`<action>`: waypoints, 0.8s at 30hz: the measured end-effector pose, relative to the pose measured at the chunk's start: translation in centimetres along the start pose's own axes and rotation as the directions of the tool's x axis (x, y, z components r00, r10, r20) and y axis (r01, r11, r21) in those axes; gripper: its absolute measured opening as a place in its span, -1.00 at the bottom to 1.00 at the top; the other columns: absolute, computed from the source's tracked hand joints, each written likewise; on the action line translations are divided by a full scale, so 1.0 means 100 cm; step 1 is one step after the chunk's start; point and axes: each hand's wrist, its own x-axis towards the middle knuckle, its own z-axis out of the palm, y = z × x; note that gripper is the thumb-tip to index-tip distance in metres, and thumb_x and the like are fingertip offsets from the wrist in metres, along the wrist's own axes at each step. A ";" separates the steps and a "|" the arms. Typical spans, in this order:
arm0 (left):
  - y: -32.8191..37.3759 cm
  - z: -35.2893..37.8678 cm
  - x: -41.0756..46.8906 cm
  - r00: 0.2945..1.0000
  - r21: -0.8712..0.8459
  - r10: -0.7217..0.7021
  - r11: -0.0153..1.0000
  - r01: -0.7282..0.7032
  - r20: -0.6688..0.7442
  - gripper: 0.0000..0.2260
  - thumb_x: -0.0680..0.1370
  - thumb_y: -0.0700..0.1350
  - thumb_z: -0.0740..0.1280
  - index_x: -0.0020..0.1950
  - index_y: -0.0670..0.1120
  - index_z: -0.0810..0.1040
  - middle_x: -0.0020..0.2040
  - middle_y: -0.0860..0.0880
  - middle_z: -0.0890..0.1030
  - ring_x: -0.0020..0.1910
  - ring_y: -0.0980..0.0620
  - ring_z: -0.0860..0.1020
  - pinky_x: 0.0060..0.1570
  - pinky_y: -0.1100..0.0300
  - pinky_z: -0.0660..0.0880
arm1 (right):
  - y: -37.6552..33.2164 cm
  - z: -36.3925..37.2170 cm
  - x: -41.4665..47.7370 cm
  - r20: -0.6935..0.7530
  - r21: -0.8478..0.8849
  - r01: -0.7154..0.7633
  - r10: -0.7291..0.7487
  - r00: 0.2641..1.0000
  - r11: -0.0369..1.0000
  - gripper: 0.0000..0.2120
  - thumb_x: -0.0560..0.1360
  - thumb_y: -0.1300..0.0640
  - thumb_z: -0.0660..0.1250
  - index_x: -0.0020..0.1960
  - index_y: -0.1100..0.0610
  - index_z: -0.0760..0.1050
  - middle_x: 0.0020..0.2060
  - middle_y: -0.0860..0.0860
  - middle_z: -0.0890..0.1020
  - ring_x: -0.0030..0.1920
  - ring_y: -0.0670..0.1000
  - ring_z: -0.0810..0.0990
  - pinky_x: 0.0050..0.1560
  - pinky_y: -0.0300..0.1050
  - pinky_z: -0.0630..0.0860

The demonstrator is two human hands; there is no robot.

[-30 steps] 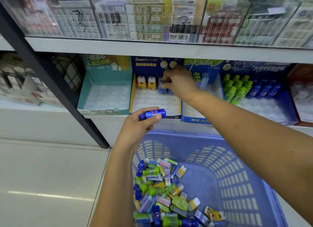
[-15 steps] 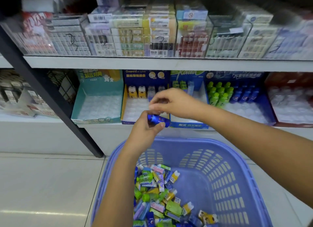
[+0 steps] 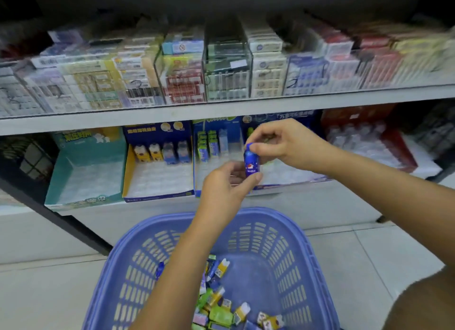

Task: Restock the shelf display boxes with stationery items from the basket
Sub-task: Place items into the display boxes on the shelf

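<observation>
little blue bottle upright above the basket, left hand gripping its bottom, right hand pinching the cap

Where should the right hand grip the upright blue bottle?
By its top end, from above: the blue bottle stands upright and the left hand holds its lower body, leaving the top, where the right hand pinches.

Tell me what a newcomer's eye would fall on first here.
The small blue bottle at centre, upright, held by both hands: the left hand grips its base, the right hand pinches its cap. Below them the purple basket holds a heap of colourful stationery items.
</observation>
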 end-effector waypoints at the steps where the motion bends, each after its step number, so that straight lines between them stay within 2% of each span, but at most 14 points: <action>1: 0.000 0.007 0.003 0.999 -0.016 -0.017 1.000 0.018 0.042 -0.79 0.49 -0.15 0.41 0.10 -0.16 0.58 -0.18 0.01 0.65 -0.24 0.16 0.61 -0.16 0.34 0.54 | 0.005 -0.009 -0.001 -0.006 0.084 -0.031 0.031 0.999 0.996 -0.94 0.50 0.27 0.34 -0.11 0.18 0.59 -0.29 0.02 0.65 -0.26 -0.09 0.62 -0.10 -0.14 0.64; 3: -0.001 0.018 0.011 0.997 -0.041 -0.039 0.998 0.042 0.065 -0.81 0.50 -0.17 0.40 0.08 -0.19 0.60 -0.22 -0.02 0.65 -0.25 0.11 0.61 -0.13 0.28 0.56 | 0.014 -0.023 -0.002 0.009 0.143 -0.083 0.082 0.997 0.986 -0.92 0.51 0.25 0.33 -0.08 0.16 0.61 -0.24 0.01 0.67 -0.19 -0.08 0.65 -0.04 -0.11 0.64; 5: -0.001 0.029 0.020 0.999 0.005 -0.019 1.000 0.019 0.027 -0.84 0.47 -0.13 0.43 0.03 -0.11 0.62 -0.23 0.00 0.66 -0.27 0.11 0.61 -0.16 0.29 0.56 | 0.020 -0.036 -0.002 0.007 0.100 -0.112 0.112 0.994 0.989 -0.91 0.48 0.15 0.38 -0.05 0.13 0.63 -0.17 0.05 0.70 -0.10 0.00 0.68 0.01 -0.07 0.63; 8: -0.003 0.045 0.035 1.000 0.089 -0.013 0.996 0.015 -0.027 -0.80 0.44 -0.09 0.46 0.03 -0.09 0.62 -0.22 0.02 0.66 -0.25 0.10 0.61 -0.20 0.29 0.55 | 0.029 -0.052 -0.001 -0.041 -0.014 -0.149 0.149 0.988 0.989 -0.86 0.39 0.03 0.47 -0.09 0.05 0.65 -0.20 0.00 0.71 -0.15 -0.01 0.69 0.01 -0.02 0.63; 11: -0.005 0.061 0.046 0.998 0.140 -0.012 0.990 0.021 -0.065 -0.81 0.44 -0.08 0.47 0.02 -0.08 0.60 -0.24 0.07 0.63 -0.26 0.11 0.59 -0.25 0.39 0.50 | 0.042 -0.061 0.000 -0.077 -0.010 -0.194 0.193 0.978 0.981 -0.92 0.38 0.08 0.49 -0.14 0.04 0.65 -0.19 0.04 0.71 -0.17 0.00 0.69 -0.01 -0.04 0.63; 13: -0.004 0.072 0.051 0.998 0.155 -0.003 0.988 0.012 -0.059 -0.77 0.46 -0.09 0.45 0.08 -0.12 0.59 -0.18 0.04 0.63 -0.19 0.09 0.59 -0.18 0.31 0.50 | 0.052 -0.068 0.001 -0.135 0.073 -0.219 0.227 0.965 0.973 -0.86 0.38 0.16 0.49 -0.08 0.14 0.64 -0.19 0.07 0.70 -0.18 0.00 0.68 -0.02 -0.09 0.64; 15: -0.003 0.083 0.054 1.000 0.286 0.021 0.958 -0.026 0.019 -0.66 0.50 -0.05 0.41 0.22 -0.16 0.53 0.05 -0.06 0.62 0.05 0.00 0.58 0.04 0.16 0.49 | 0.065 -0.080 0.002 -0.235 0.019 -0.242 0.240 0.942 0.970 -0.85 0.39 0.15 0.49 -0.06 0.15 0.64 -0.17 0.04 0.69 -0.19 -0.05 0.65 -0.03 -0.15 0.62; 18: -0.007 0.097 0.048 0.964 0.562 0.006 0.811 -0.160 0.266 -0.50 0.57 0.03 0.29 0.45 -0.13 0.32 0.44 -0.09 0.37 0.40 -0.03 0.35 0.33 0.20 0.25 | 0.085 -0.096 0.002 -0.399 -0.230 -0.281 0.173 0.900 0.932 -0.85 0.40 0.12 0.47 -0.04 0.12 0.64 -0.07 0.06 0.67 -0.11 -0.06 0.58 -0.13 -0.44 0.48; 19: -0.011 0.100 0.045 0.942 0.610 -0.013 0.765 -0.206 0.335 -0.48 0.58 0.03 0.26 0.49 -0.14 0.26 0.50 -0.09 0.28 0.46 -0.02 0.25 0.39 0.21 0.16 | 0.091 -0.099 0.003 -0.430 -0.276 -0.295 0.157 0.889 0.915 -0.82 0.41 0.14 0.47 -0.01 0.15 0.64 -0.03 0.08 0.66 -0.06 -0.01 0.58 -0.09 -0.41 0.48; 21: -0.021 0.102 0.038 0.906 0.658 -0.055 0.706 -0.262 0.420 -0.44 0.60 0.02 0.22 0.53 -0.15 0.15 0.55 -0.08 0.15 0.53 0.00 0.09 0.46 0.20 0.03 | 0.102 -0.101 0.006 -0.462 -0.346 -0.324 0.140 0.875 0.881 -0.79 0.41 0.15 0.47 0.02 0.19 0.64 0.00 0.14 0.65 0.00 0.10 0.60 0.07 -0.14 0.52; 22: -0.026 0.102 0.036 0.896 0.667 -0.067 0.692 -0.275 0.439 -0.44 0.61 0.02 0.20 0.54 -0.14 0.11 0.56 -0.07 0.11 0.54 0.01 0.05 0.47 0.20 -0.01 | 0.107 -0.101 0.007 -0.472 -0.372 -0.336 0.135 0.871 0.865 -0.79 0.40 0.14 0.47 0.02 0.18 0.65 -0.01 0.16 0.65 0.00 0.12 0.60 0.06 -0.07 0.52; 24: -0.033 0.099 0.034 0.889 0.663 -0.058 0.688 -0.294 0.454 -0.44 0.62 0.02 0.19 0.55 -0.12 0.07 0.56 -0.05 0.09 0.54 0.03 0.00 0.48 0.20 -0.04 | 0.116 -0.101 0.009 -0.467 -0.438 -0.363 0.136 0.874 0.822 -0.78 0.40 0.10 0.47 0.02 0.16 0.65 -0.01 0.14 0.65 0.01 0.12 0.59 0.03 -0.12 0.49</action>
